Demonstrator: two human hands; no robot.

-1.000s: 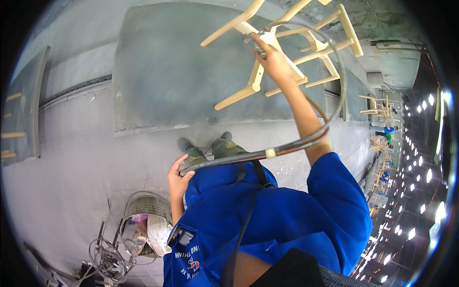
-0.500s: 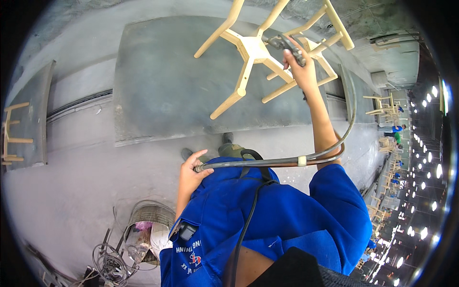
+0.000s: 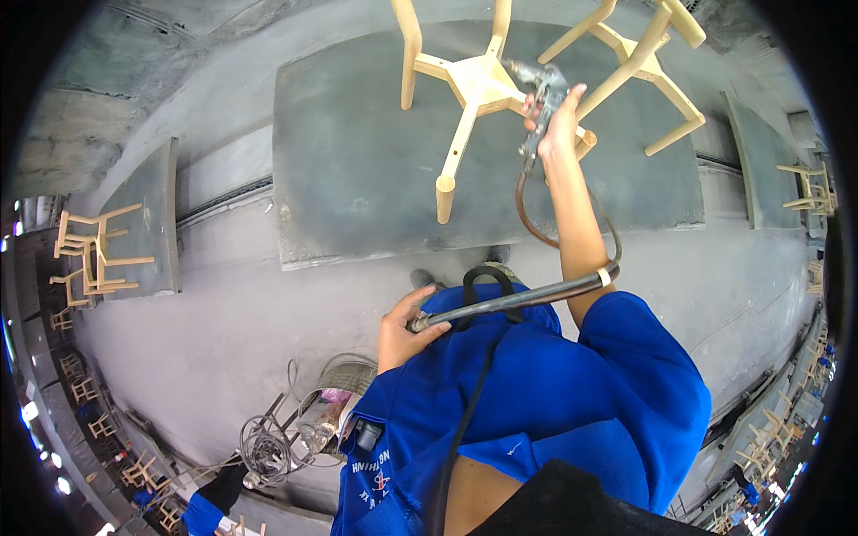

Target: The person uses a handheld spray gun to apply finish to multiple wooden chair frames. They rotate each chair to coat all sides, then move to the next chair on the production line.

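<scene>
Right hand (image 3: 561, 121) of yours clenches grey metal spray gun (image 3: 542, 94) just beside pale wooden chair frame (image 3: 465, 89); left hand (image 3: 404, 329) grasps dark rubber hose (image 3: 518, 299).

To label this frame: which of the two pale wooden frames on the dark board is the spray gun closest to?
The left wooden frame, the one with a central hub; the spray gun in the right hand almost touches it. The right wooden frame lies behind.

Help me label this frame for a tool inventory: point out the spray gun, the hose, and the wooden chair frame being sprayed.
spray gun (image 3: 542, 89), head view, on its grey metal body above the right hand.
hose (image 3: 509, 302), head view, on the dark stretch right of the left hand.
wooden chair frame (image 3: 478, 82), head view, on its central hub.
</scene>
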